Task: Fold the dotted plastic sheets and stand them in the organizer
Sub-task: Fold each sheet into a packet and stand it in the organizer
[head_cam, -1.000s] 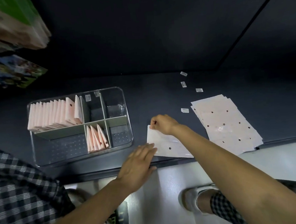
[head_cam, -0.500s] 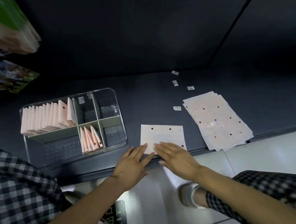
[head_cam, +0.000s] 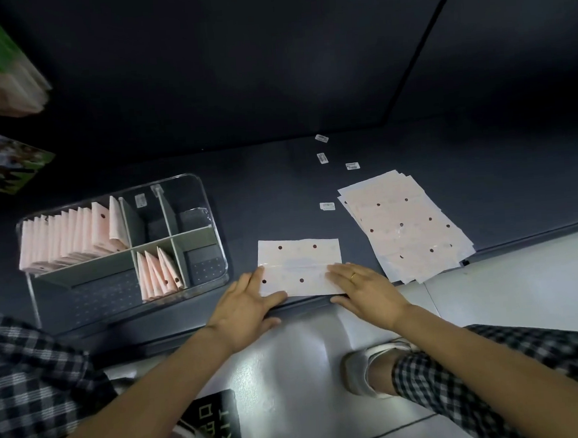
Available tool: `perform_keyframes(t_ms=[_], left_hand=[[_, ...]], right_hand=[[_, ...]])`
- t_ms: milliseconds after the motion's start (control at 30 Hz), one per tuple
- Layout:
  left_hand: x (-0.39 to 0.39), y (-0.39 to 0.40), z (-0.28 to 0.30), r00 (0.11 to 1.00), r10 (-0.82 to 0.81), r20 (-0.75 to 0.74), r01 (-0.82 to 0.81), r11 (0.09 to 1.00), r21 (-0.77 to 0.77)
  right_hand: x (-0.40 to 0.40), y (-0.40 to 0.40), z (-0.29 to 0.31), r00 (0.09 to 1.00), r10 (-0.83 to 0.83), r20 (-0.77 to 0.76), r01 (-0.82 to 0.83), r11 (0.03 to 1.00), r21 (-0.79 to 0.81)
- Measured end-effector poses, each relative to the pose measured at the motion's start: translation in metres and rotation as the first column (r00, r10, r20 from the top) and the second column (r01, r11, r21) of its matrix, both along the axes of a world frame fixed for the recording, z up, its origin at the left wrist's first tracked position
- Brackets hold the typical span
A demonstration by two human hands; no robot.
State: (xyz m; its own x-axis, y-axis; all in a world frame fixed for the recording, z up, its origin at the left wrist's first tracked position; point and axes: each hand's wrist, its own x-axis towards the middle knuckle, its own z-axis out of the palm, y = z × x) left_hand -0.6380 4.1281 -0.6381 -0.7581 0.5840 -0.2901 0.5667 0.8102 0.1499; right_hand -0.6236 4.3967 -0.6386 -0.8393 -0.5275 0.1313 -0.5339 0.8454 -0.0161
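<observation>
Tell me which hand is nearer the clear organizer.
Left. The left hand rests on the folded sheet's left end, just right of the organizer; the right hand presses the sheet's right end, farther away.

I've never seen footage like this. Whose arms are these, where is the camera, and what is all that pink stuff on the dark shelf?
There is no machine here: a person wears a wide-angle camera on the head, so you look down along their own two arms. The left hand and right hand lie flat, fingers straight, pressing the near corners of one dotted plastic sheet on the dark surface. Nothing is gripped. To the right lies a loose stack of unfolded sheets. To the left stands a clear organizer with grey dividers; folded sheets stand upright in its back-left compartment and a few more in a front middle one. Small white labels are scattered behind.
</observation>
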Motion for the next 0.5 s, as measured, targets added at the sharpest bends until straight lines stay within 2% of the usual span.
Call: perform_keyframes(t_ms=[167, 200, 267, 333, 400, 500], left_hand=[[-0.001, 0.001, 0.001, 1.000, 0.010, 0.013, -0.010, 1.000, 0.005], [0.000, 0.001, 0.000, 1.000, 0.017, 0.010, -0.017, 1.000, 0.015], [0.000, 0.001, -0.002, 0.998, 0.055, -0.003, -0.055, 0.997, 0.053], [-0.004, 0.002, -0.003, 0.991, 0.132, -0.019, -0.128, 0.984, 0.122], [-0.009, 0.006, -0.003, 0.966, 0.259, 0.000, -0.251, 0.937, 0.243], [-0.015, 0.018, 0.002, 0.867, 0.480, 0.134, -0.486, 0.756, 0.439]], right_hand=[[-0.004, 0.003, -0.009, 0.995, 0.088, -0.047, -0.081, 0.987, 0.142], [-0.005, 0.003, -0.009, 0.995, 0.083, -0.054, -0.074, 0.987, 0.145], [-0.008, 0.003, -0.010, 0.998, 0.040, -0.052, -0.038, 0.999, 0.037], [-0.014, 0.000, -0.006, 0.996, -0.037, 0.079, 0.049, 0.986, -0.157], [-0.023, -0.002, 0.000, 0.944, -0.150, 0.294, 0.234, 0.932, -0.276], [-0.042, -0.002, 0.001, 0.795, -0.288, 0.534, 0.521, 0.774, -0.359]])
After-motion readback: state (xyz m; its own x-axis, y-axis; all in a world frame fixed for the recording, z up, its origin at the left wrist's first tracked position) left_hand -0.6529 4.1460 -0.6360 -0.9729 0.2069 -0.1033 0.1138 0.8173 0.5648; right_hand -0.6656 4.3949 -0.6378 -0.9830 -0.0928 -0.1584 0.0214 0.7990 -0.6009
